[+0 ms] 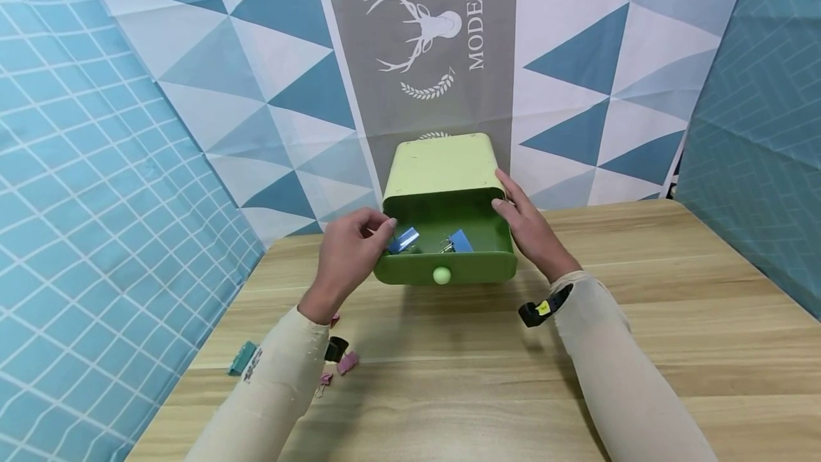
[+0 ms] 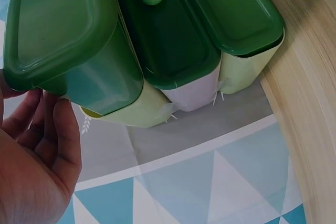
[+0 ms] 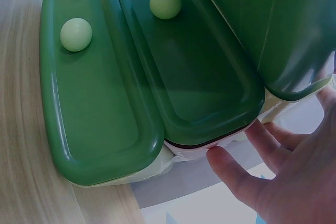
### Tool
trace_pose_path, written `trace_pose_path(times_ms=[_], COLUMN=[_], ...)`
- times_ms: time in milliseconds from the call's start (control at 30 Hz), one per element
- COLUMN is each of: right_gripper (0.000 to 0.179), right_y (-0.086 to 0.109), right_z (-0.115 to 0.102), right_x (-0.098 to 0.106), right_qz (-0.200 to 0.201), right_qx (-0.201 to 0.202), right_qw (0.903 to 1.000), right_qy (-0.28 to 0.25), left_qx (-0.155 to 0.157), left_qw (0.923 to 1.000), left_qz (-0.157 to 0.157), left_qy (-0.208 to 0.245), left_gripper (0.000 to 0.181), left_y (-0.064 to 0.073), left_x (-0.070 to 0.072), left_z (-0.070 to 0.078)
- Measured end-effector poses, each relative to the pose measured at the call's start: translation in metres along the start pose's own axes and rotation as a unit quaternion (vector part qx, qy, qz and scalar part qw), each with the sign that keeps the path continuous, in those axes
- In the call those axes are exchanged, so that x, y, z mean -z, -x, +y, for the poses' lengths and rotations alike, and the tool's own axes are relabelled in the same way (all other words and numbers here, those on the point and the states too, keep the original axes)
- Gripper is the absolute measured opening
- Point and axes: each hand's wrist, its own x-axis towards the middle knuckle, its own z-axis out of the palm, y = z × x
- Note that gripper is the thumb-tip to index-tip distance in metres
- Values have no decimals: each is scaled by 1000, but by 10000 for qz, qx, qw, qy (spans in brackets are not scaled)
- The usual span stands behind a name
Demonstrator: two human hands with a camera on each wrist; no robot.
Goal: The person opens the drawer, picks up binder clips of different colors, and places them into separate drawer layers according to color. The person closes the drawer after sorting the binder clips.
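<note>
A stacked drawer unit with pale green and whitish casings stands against the wall cloth. Its top drawer, dark green with a round knob, is pulled out. Inside it lie blue binder clips, partly hidden by the drawer front. My left hand grips the drawer's left side wall near the front corner, its thumb over the rim. Against the unit's right side rests my right hand, fingers fairly straight and thumb at the opening's edge. In the right wrist view its lower fingers touch the casing below the top drawer.
On the wooden table, left of the unit, lie a teal binder clip and pink binder clips, close by my left forearm. Two lower drawers are closed. Patterned cloth hangs behind and at both sides.
</note>
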Motion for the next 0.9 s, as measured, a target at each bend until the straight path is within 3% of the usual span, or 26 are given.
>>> trace_pose_path(times_ms=[267,700,900], right_gripper=[61,60,61], right_y=[0,1,1], right_z=[0,-1,-1], right_x=[0,0,-1], right_qz=[-10,14,-15], right_qx=[-21,8,19], right_qw=[10000,10000,9999], right_qy=[-3,-93,-163], left_qx=[25,76,-15], left_qw=[10000,9978,9974], left_qz=[-27,21,134], left_qy=[22,659,713], left_gripper=[16,19,22], left_y=[0,1,4], left_x=[-1,1,2], left_z=[-1,-1,-2])
